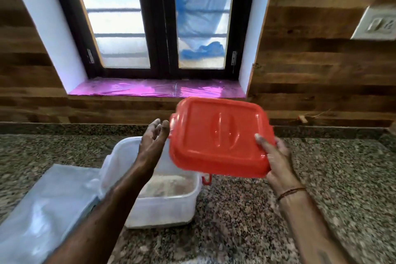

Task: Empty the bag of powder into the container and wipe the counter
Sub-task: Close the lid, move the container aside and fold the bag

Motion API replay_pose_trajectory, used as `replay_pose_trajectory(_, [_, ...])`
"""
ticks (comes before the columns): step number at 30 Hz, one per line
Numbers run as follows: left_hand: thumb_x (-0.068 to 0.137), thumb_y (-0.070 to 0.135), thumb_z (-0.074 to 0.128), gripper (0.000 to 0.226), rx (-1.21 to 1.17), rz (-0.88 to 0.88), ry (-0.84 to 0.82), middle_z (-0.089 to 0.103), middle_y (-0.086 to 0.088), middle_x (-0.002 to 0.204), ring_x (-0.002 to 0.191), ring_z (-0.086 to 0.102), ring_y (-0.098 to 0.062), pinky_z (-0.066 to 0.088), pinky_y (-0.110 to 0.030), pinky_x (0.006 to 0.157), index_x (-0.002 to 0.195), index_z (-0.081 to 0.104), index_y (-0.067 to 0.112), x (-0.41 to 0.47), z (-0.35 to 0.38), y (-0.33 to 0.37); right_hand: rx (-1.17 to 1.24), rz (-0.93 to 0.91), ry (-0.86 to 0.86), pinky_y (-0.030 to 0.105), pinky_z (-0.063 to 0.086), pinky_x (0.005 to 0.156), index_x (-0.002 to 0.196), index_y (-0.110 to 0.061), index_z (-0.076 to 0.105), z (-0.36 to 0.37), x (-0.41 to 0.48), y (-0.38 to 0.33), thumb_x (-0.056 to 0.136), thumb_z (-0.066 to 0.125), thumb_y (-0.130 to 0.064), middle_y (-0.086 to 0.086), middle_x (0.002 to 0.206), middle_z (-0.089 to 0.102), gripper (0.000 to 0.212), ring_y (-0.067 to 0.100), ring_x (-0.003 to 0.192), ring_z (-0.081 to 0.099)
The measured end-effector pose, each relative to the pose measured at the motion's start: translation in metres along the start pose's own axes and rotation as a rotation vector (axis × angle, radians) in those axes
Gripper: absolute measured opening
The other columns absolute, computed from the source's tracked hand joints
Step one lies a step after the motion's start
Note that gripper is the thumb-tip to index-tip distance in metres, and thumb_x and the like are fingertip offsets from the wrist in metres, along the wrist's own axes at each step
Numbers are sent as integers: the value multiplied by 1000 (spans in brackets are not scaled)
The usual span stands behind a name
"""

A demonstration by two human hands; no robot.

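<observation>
Lid (220, 137): red, off the container and held tilted in the air above its right side.
Right hand (276, 156): grasps the lid's right edge, thumb on top and fingers beneath.
Left hand (153, 139): released, fingers straight, just beside the lid's left edge; I cannot tell whether it touches.
Container (162, 206): translucent tub standing uncovered on the counter (321, 178), a red clasp (206, 178) at its right side.
Powder (169, 184): a shallow pale layer on the tub's floor, far below the rim.
Bag (53, 203): clear plastic, lying on the counter against the tub's left wall; whether it is still filled is unclear.
Progress: judging by the low fill and the open tub, the pouring looks unfinished.
Left to do: probably emptying the bag and wiping; no cloth is in view.
</observation>
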State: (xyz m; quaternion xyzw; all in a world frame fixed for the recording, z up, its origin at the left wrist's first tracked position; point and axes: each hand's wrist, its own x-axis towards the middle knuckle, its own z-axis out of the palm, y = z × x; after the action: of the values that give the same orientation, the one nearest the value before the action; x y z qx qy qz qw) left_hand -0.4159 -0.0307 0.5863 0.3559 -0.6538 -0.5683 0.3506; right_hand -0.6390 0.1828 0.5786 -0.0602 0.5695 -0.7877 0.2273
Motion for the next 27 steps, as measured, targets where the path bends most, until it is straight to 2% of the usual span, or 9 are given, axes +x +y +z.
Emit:
replay_pose_trajectory(3, [75,76,68,77,-4,-13,45,75,-1,118,107,73,-21,57,-52,97,136,59,30,2,-45,-2,-48,76,-84,56,60,88,136,-11,53,61,-14,26,80,85,-14,17,119,71,65,35,105,72])
replay_pose_trajectory(6, [72,80,68,81,118,-23,181,76,2,113,102,74,-19,59,-49,92,134,61,28,-2,-92,-19,-232,61,-146,55,58,94,126,-9,57,103,-27,49,81,85,-21,17,115,72,54,34,103,73])
replay_pose_trajectory(10, [68,92,54,110,294,-168,240,60,-13,144,128,61,-30,50,-50,106,152,46,23,-11,-134,-48,-621,-3,-153,44,59,90,116,-22,53,130,-46,85,76,80,-56,8,118,66,59,25,103,68])
replay_pose_trajectory(12, [77,82,58,103,318,-203,217,49,-16,153,136,53,-33,44,-45,113,156,39,19,-18,-138,-54,-864,-39,-75,49,52,100,121,-21,53,132,-49,101,67,71,-74,10,128,54,78,31,116,57])
replay_pose_trajectory(14, [91,60,63,84,310,-218,206,48,-13,155,137,51,-31,41,-38,110,158,36,18,-19,-140,-58,-1018,-80,-11,45,46,104,123,-14,56,135,-53,107,75,69,-72,12,131,45,77,33,124,46])
replay_pose_trajectory(20, [98,44,61,76,238,-240,127,46,-13,156,136,51,-30,42,-32,97,161,28,18,-13,-143,-65,-914,-25,-58,50,53,98,126,-18,52,135,-66,115,64,55,-83,10,127,58,90,29,113,60])
replay_pose_trajectory(23, [90,55,67,86,87,-303,87,45,-10,156,130,56,-27,49,-30,89,161,28,24,-8,-148,-76,-1048,-10,-12,56,46,104,128,-24,49,132,-71,122,67,48,-86,5,132,50,87,29,121,51])
replay_pose_trajectory(25, [70,72,75,105,9,-393,63,55,-11,146,117,65,-27,59,-34,84,155,36,25,-1,-152,-83,-963,67,9,59,49,100,130,-30,46,129,-70,125,59,58,-90,5,134,41,93,30,122,49])
replay_pose_trajectory(27, [65,70,81,108,-78,-498,73,66,-15,126,100,72,-29,64,-39,75,146,44,10,-1,-154,-82,-585,205,-24,57,60,87,138,-37,38,125,-66,128,55,85,-73,9,138,48,102,33,112,64])
